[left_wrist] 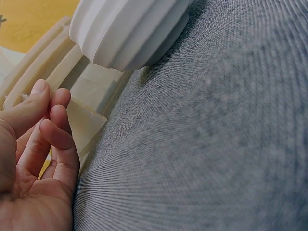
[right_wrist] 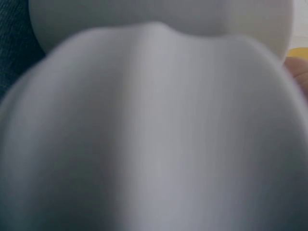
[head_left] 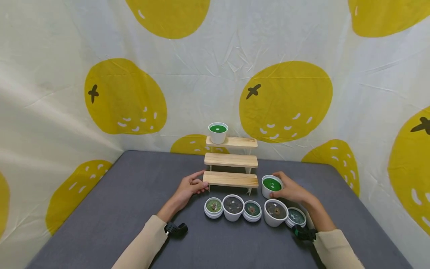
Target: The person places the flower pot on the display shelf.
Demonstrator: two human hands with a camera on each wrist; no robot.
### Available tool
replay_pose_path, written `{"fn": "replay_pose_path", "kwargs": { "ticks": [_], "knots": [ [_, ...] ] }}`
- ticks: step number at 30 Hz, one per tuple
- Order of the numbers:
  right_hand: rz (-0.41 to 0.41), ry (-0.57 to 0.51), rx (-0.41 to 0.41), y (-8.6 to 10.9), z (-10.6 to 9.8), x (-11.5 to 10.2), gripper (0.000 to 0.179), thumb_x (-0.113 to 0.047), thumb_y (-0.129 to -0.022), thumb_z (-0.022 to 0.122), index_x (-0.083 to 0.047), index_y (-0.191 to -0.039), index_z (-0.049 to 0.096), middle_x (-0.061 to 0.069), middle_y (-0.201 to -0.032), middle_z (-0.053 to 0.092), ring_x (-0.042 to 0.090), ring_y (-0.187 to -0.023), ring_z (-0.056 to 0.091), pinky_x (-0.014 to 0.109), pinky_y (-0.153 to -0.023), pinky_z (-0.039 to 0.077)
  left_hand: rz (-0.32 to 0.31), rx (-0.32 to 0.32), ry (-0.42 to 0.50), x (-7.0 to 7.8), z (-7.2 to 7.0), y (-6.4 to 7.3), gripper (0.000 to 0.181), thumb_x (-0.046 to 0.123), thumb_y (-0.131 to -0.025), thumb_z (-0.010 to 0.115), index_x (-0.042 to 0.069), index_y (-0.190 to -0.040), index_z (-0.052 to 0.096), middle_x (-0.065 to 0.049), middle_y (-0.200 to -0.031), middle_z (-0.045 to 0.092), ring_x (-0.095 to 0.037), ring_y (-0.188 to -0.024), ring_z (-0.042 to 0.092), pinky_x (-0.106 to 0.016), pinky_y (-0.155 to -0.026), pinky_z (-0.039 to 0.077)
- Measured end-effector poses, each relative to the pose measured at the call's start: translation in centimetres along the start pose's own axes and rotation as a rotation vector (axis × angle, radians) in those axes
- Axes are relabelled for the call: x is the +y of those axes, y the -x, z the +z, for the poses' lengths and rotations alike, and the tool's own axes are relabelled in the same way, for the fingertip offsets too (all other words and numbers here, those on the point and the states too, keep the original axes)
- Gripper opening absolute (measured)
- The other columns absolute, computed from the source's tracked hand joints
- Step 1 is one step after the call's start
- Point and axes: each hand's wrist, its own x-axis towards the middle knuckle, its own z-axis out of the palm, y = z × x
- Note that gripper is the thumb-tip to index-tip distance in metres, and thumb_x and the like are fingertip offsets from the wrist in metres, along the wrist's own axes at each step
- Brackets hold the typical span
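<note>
A three-tier wooden shelf stand (head_left: 231, 179) stands at the middle back of the table. My left hand (head_left: 189, 188) pinches the left end of its lowest board; in the left wrist view, the thumb and fingertips of the left hand (left_wrist: 45, 139) meet at the board's end. To the right of the stand, my right hand (head_left: 292, 189) grips a white cup with a green filling (head_left: 271, 184) round its rim and side. A similar green-filled cup (head_left: 218, 133) sits on the left of the top board. Only a bit of the right hand (right_wrist: 298, 72) shows in its wrist view.
In front of the stand are white pots with dark fillings (head_left: 233, 207) (head_left: 276, 213), and low white fluted tubs (head_left: 213, 207) (head_left: 252, 211) (head_left: 296, 217). A fluted white container (right_wrist: 159, 134) fills the right wrist view. Behind the grey table (head_left: 111, 216) hangs a yellow-patterned cloth (head_left: 201, 93).
</note>
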Motion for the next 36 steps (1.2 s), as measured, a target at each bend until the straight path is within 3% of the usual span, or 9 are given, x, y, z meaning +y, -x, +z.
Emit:
{"fn": "replay_pose_path", "kwargs": {
  "ticks": [23,36],
  "knots": [
    [-0.025,0.033,0.072,0.7,-0.8,-1.6,0.085,-0.019,-0.083,0.08,0.007,-0.149,0.032,0.029,-0.129,0.057,0.029,-0.104,0.061,0.036,-0.082,0.049,-0.002,-0.013,0.007,-0.1,-0.2,0.1,0.071,0.017,-0.095,0.076,0.009,-0.157,0.043,0.002,-0.089,0.077,-0.008,-0.076,0.065,-0.022,-0.069,0.052],
    [-0.087,0.036,0.114,1.5,-1.7,-2.8,0.084,-0.018,-0.085,0.081,0.008,-0.149,0.033,0.029,-0.129,0.058,0.03,-0.104,0.062,0.036,-0.083,0.049,0.002,-0.02,0.006,-0.1,-0.1,-0.1,0.072,0.018,-0.095,0.076,0.009,-0.158,0.042,0.003,-0.088,0.077,-0.008,-0.077,0.065,-0.021,-0.069,0.051]
  ]
}}
